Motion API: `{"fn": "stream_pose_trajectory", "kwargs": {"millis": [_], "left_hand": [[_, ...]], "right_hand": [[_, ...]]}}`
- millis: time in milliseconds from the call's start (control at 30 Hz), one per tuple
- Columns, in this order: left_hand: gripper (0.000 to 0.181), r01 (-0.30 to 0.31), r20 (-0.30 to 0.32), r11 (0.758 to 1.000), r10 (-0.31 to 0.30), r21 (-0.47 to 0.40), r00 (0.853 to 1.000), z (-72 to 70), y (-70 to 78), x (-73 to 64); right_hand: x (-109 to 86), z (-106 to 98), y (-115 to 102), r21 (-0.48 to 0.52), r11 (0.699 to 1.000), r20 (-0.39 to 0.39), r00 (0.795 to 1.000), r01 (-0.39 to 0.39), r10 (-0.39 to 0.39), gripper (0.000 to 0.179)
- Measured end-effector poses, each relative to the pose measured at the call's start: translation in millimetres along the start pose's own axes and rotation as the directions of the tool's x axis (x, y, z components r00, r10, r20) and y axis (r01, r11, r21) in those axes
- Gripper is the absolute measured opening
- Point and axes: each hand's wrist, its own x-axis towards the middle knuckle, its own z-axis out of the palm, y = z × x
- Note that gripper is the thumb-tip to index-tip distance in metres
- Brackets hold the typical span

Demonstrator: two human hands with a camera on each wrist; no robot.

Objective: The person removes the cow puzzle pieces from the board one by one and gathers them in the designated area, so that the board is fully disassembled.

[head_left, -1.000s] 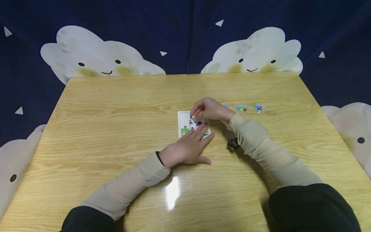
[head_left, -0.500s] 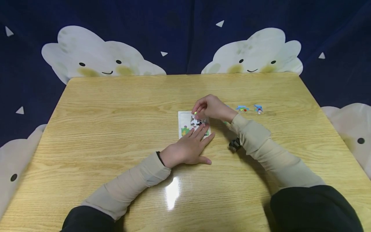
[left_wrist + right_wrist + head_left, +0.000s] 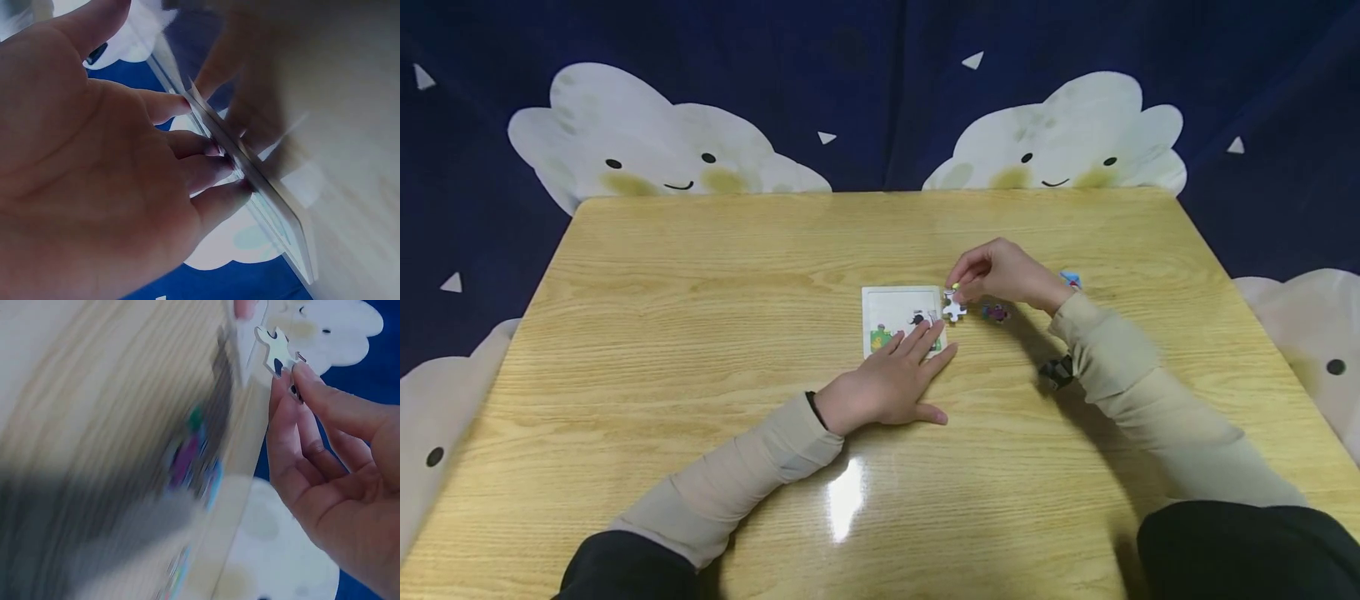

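The right hand (image 3: 1006, 271) has a narrow grip, thumb and fingertips pinching a white puzzle piece (image 3: 955, 309) at the right edge of the puzzle board (image 3: 887, 302). The left hand (image 3: 891, 390) rests on the board's near side, fingers spread and straight. The right wrist view shows the piece lifted off the desk (image 3: 722, 275), which the head view leaves unclear. Half a second ago it was over the board, farther left.

Behind the yellowy wooden worktop (image 3: 700, 275) is a dark blue cloth (image 3: 880, 67). It has a smiley white cloud (image 3: 640, 137) on the left and another smiley cloud (image 3: 1060, 137) on the right, with little white triangles (image 3: 973, 60) around them. A bright shiny patch (image 3: 846, 500) shows on the wood.
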Motion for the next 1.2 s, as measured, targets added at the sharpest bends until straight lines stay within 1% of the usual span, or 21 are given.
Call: {"fn": "stream_pose_trajectory", "kwargs": {"millis": [167,333,467,600,733,900,1033,1200], "left_hand": [[0.092,0.006,0.009,1.000,-0.006,0.005,1.000,-0.5,0.8,0.4],[0.091,0.000,-0.007,1.000,0.000,0.007,1.000,-0.5,0.7,-0.7],[0.091,-0.006,-0.015,1.000,0.006,-0.001,1.000,-0.3,0.8,-1.2],[0.091,-0.014,-0.023,1.000,0.013,-0.004,1.000,-0.2,0.9,-1.1],[0.090,-0.015,-0.027,1.000,0.015,-0.008,1.000,-0.2,1.1,-1.2],[0.089,-0.014,-0.030,1.000,0.014,-0.014,0.999,0.0,1.1,-1.1],[0.089,-0.009,-0.022,1.000,0.009,-0.021,1.000,0.9,0.6,-0.5],[0.089,-0.013,-0.031,0.999,0.012,-0.031,0.999,2.3,0.6,-0.5]], "right_hand": [[-18.2,-21,21,-0.065,0.997,-0.054,0.998,-0.034,0.031,0.013],[-35.6,-40,42,-0.066,0.993,-0.076,0.993,-0.100,0.095,0.017],[-43.8,-48,57,-0.082,0.986,-0.076,0.987,-0.145,0.139,0.019],[-46.6,-48,65,-0.107,0.980,-0.097,0.983,-0.167,0.157,0.020],[-47.6,-46,68,-0.173,0.976,-0.132,0.985,-0.136,0.114,0.019],[-50.2,-41,70,-0.240,0.967,-0.129,0.990,-0.083,0.053,0.016],[-51.1,-39,72,-0.258,0.964,-0.130,0.991,-0.066,0.033,0.014],[-51.1,-38,71,-0.244,0.968,-0.144,0.989,-0.064,0.029,0.015]]}}
